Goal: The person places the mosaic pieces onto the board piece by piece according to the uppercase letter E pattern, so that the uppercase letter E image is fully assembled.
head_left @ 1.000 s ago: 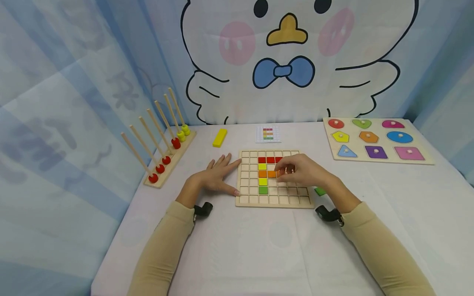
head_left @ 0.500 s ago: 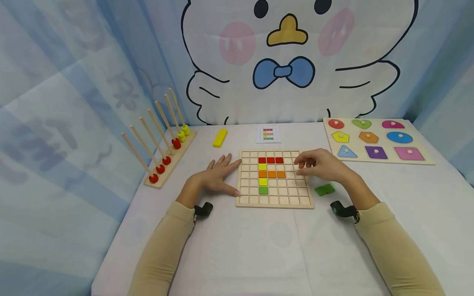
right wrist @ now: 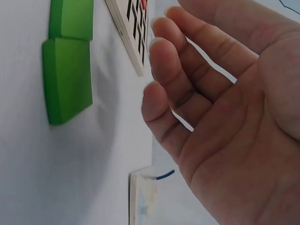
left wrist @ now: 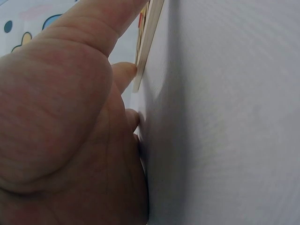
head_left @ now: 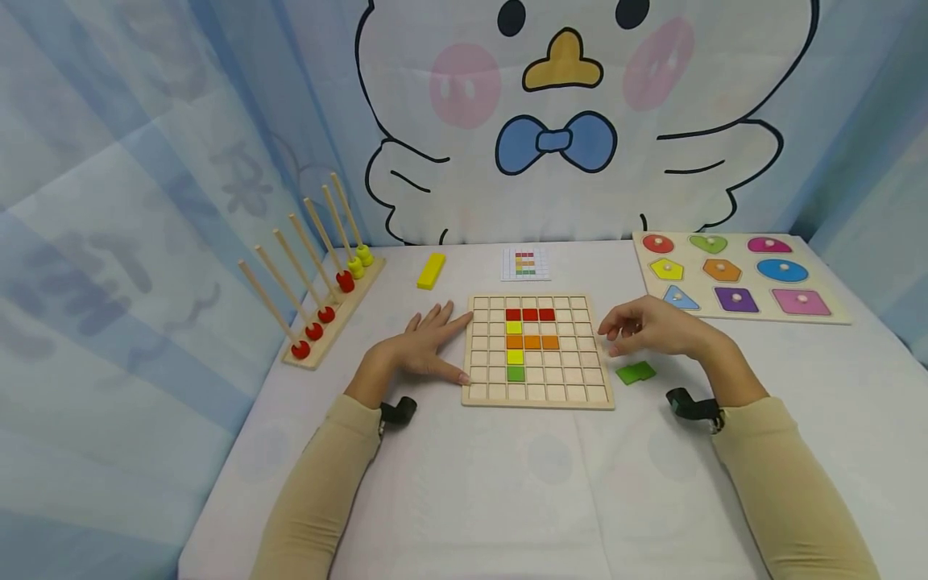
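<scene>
A wooden grid board (head_left: 573,393) lies in the middle of the table. In its cells are a row of red tiles (head_left: 530,314), a row of orange tiles (head_left: 541,342), two yellow tiles (head_left: 514,357) and one green tile (head_left: 515,373). My left hand (head_left: 424,346) is spread flat, thumb and index finger touching the board's left edge. Just off the right edge hovers my right hand (head_left: 656,326), its fingers loosely bent around nothing. Below it, loose green tiles (head_left: 636,372) rest on the cloth; the right wrist view shows these green tiles (right wrist: 68,77) side by side, apart from the fingers.
A peg stand (head_left: 313,354) with red and yellow beads is at the left. Behind the board lie a yellow block (head_left: 431,271) and a small pattern card (head_left: 525,264). A knobbed shape puzzle (head_left: 739,312) occupies the back right.
My right hand has left the orange row and moved right, off the board. A third orange tile now shows in that row. The left hand has stayed put.
</scene>
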`<state>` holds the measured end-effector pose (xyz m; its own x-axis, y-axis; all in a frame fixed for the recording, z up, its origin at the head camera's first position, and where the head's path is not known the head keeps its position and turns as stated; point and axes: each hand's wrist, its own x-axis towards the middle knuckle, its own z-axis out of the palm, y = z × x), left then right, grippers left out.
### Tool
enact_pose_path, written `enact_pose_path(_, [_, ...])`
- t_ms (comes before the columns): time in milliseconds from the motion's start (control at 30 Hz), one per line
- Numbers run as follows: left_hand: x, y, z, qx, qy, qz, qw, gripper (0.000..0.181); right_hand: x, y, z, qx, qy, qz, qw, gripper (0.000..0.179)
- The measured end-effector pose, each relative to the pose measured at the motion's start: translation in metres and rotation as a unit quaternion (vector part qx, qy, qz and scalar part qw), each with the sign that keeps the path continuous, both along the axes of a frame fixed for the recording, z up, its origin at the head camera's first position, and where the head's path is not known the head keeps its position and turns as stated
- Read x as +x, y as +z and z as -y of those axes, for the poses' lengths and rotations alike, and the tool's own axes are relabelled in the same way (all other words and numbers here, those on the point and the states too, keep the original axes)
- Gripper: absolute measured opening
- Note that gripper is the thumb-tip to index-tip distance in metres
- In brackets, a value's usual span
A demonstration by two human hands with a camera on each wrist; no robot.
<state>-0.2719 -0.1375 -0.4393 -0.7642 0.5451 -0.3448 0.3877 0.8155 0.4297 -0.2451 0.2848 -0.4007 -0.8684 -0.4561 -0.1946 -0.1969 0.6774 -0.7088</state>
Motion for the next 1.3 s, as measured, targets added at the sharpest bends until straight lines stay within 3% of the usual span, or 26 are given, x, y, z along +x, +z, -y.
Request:
enact_pose_path(400, [0.001, -0.001, -0.001, -0.001, 0.002, 0.002, 1.0000, 0.120, 0.000, -0.002, -0.013, 0.051, 0.036, 0.057, 0.9964, 0.028])
enact_pose_path(633, [0.000, -0.001, 0.000, -0.001, 0.002, 0.004, 1.0000, 0.121, 0.000, -0.008, -0.013, 0.044, 0.063, 0.099, 0.9921, 0.027])
enact_pose_path(1300, [0.002, 0.002, 0.000, -0.005, 0.000, 0.002, 1.0000, 0.120, -0.001, -0.009, -0.007, 0.050, 0.053, 0.093, 0.9930, 0.019])
